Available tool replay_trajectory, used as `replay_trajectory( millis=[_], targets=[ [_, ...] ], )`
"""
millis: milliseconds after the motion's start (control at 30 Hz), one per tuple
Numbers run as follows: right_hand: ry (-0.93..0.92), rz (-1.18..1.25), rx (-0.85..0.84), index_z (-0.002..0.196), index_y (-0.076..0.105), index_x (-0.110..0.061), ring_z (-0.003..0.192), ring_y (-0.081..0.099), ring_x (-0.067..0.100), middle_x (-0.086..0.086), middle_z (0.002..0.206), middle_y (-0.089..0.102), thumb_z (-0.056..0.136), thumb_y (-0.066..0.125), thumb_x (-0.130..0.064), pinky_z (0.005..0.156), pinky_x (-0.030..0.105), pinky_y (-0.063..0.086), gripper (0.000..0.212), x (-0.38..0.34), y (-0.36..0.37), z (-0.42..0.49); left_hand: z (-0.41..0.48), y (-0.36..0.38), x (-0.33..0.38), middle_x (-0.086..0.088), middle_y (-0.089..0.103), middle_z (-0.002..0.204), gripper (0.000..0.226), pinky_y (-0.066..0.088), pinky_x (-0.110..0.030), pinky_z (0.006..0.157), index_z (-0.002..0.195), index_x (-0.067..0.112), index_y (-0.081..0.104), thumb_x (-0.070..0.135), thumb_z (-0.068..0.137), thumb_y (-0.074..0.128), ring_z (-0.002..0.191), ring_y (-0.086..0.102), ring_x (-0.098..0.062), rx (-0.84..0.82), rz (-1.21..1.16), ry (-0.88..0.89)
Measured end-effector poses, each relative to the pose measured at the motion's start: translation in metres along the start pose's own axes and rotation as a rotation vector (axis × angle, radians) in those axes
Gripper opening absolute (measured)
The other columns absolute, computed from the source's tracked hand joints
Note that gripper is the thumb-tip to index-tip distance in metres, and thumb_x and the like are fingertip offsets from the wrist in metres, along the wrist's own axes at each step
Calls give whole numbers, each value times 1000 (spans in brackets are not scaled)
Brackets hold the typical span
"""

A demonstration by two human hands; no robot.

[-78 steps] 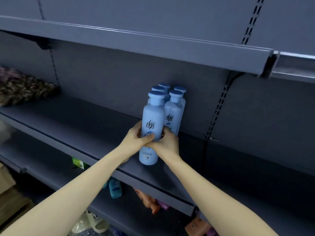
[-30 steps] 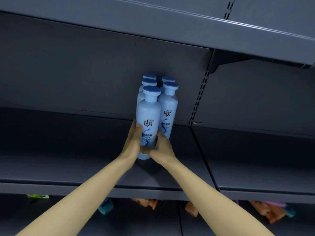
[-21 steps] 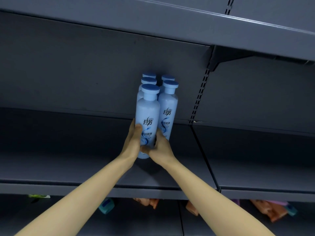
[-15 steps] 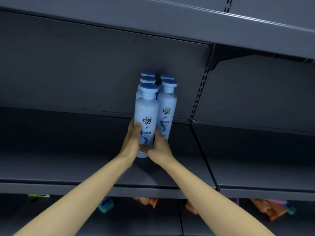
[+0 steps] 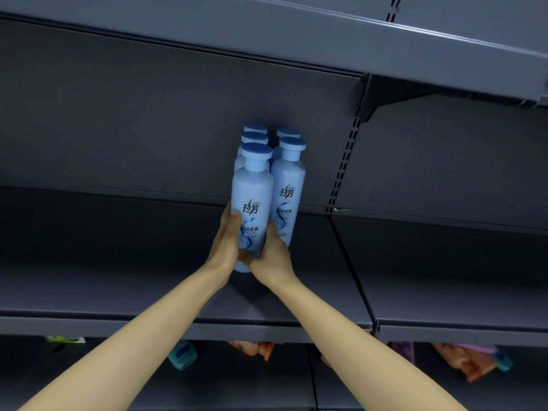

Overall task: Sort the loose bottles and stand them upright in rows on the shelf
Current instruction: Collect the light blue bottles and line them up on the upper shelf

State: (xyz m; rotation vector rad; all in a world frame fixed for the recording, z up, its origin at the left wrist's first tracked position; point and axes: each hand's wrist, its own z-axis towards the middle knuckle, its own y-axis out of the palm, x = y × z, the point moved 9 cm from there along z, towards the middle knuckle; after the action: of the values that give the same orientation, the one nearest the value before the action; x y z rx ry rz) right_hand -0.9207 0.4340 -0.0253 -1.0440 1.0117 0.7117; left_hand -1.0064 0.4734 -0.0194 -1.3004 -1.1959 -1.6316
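Several light blue bottles with darker blue caps stand upright in two rows on the grey shelf [image 5: 124, 280]. The front left bottle [image 5: 252, 200] is held low on its body between both hands. My left hand [image 5: 226, 241] grips its left side with the thumb on the label. My right hand [image 5: 274, 256] grips its lower right side. The front right bottle [image 5: 289, 188] stands just beside it, touching. Behind them only caps show, such as the back left cap [image 5: 255, 129].
An upper shelf [image 5: 296, 34] overhangs the bottles. A slotted upright [image 5: 344, 164] divides the back panel to the right. On the lower shelf lie loose items: a teal bottle [image 5: 182, 355], orange packs [image 5: 252, 348], a green item [image 5: 63, 339] and more packs [image 5: 465, 361].
Since 2.6 s ago the view has turned to face the shelf squarely. Over the last second both hands and the front left bottle stay nearly still; the bottle has shifted very slightly.
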Motion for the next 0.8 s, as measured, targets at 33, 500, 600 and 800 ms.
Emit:
replay_trajectory(
  millis=[33, 500, 600, 800],
  targets=[
    [2, -6, -2, 123, 42, -25, 106, 59, 11, -7, 113, 60, 78, 73, -10, 89, 28, 51, 56, 0, 0, 0, 0, 0, 0, -2, 62, 116, 40, 51, -20, 70, 138, 17, 42, 30, 102, 29, 90, 64, -6, 3, -5, -4],
    [-9, -54, -13, 129, 41, -21, 108, 58, 12, -4, 118, 59, 78, 74, -11, 89, 26, 50, 61, -1, -2, -4, -3, -5, -2, 7, 62, 108, 40, 50, -9, 63, 137, 18, 43, 30, 103, 26, 83, 63, 6, -34, 89, -13],
    [-45, -105, 6, 129, 43, -19, 110, 56, 11, -4, 119, 58, 78, 74, -11, 91, 25, 48, 61, -3, -4, -8, -8, -12, 0, 9, 59, 118, 38, 45, -5, 73, 135, 21, 43, 26, 104, 22, 90, 58, 14, -29, 153, 9],
    [-63, -210, 27, 130, 45, -12, 118, 52, 15, 2, 128, 56, 82, 70, -11, 92, 20, 41, 54, -3, -6, -15, -14, -34, 0, 4, 20, 156, 47, 15, -15, 102, 150, 18, 18, 30, 104, 20, 142, 19, -9, 46, 260, -13]
  ],
)
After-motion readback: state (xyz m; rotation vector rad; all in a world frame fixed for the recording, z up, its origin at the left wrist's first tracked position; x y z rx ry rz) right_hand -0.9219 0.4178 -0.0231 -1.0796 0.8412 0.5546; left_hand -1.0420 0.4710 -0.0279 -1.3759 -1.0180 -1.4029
